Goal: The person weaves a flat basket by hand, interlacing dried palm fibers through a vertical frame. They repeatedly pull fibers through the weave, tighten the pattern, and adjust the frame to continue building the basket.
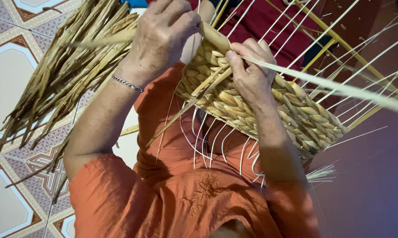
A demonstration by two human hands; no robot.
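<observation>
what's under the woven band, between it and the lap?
Under the woven band, thin pale ribs curve down over the orange garment. The right hand and its forearm cover part of the band, so the weave beneath them cannot be seen.

Single head-worn camera, looking steeply down, very close over wearer's own chest and lap; patterned floor tiles point(13, 88) at left edge, frame tilted. No second view.
</observation>
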